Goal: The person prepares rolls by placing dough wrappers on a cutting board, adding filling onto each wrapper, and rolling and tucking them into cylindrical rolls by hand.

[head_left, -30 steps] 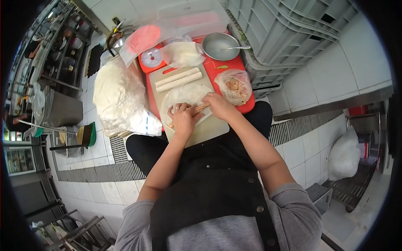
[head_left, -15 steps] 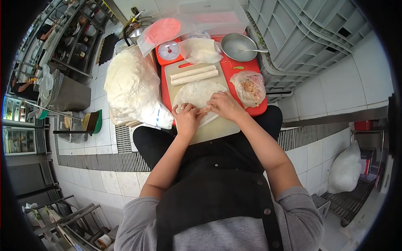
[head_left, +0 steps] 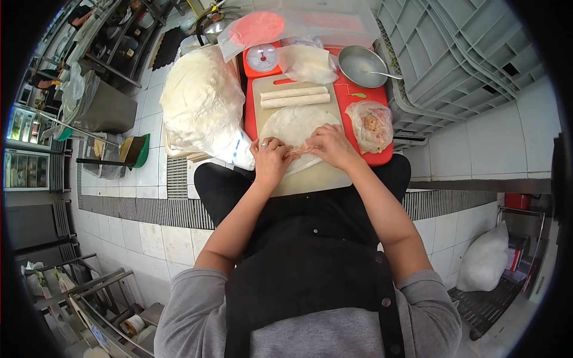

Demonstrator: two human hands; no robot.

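Observation:
A round, thin white wrapper sheet point(head_left: 298, 121) lies on the pale cutting board point(head_left: 316, 183). Across its near part runs a strip of pinkish minced filling point(head_left: 295, 151). My left hand point(head_left: 272, 159), with a ring on one finger, pinches the left end of this strip. At the other end, the fingers of my right hand point(head_left: 332, 146) are closed on the filling. Two long white rolls point(head_left: 295, 101) rest side by side at the far part of the board. Right of the board, an open plastic bag of filling point(head_left: 371, 126) sits on the red surface.
A big bag of white sheets point(head_left: 200, 107) stands at left. Beyond the board are a dial scale point(head_left: 262, 58), stacked wrappers under plastic point(head_left: 307, 64) and a metal bowl with a spoon point(head_left: 362, 67). Grey crates point(head_left: 453, 53) rise on the right.
The whole view has shifted slightly, so the board and hands appear a little further right. Both hands stay at the filling strip, with only small finger movement.

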